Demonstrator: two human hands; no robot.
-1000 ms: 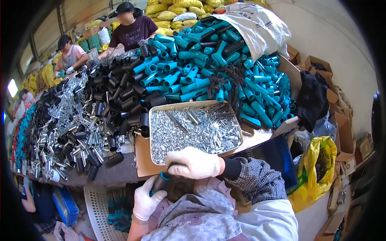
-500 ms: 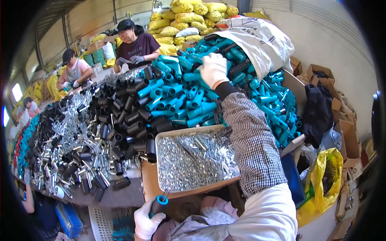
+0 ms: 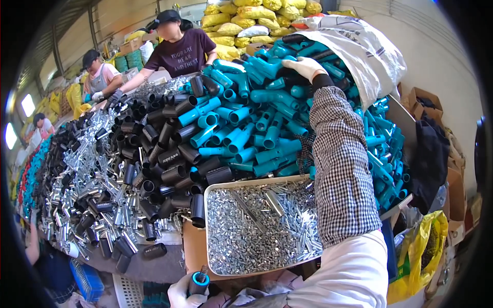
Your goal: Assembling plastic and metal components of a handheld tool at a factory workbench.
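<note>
My left hand (image 3: 179, 293), in a white glove, is closed around a black tube (image 3: 197, 292) low in the head view. The tube has a teal rim, and a metal coil spring (image 3: 203, 270) stands up out of its mouth. Far out over the heap, my right hand (image 3: 306, 68), gloved in white, has its fingers closed on the end of a teal plastic handle (image 3: 266, 68). Many more teal handles (image 3: 275, 131) lie beneath and around that hand. Between the two hands sits a cream-rimmed tray (image 3: 208, 233) of small shiny metal parts.
Black plastic sleeves (image 3: 172, 156) and chrome tubes (image 3: 115, 210) are heaped at left. A white sack (image 3: 354, 49) spills teal handles at the back right. Beside the table hangs a yellow bag (image 3: 426, 246). A co-worker (image 3: 182, 51) reaches over the far side; others sit beyond.
My right hand has moved farther out over the teal pile. My left hand with the black tube has dropped lower. The co-worker's arm now stretches toward the heap.
</note>
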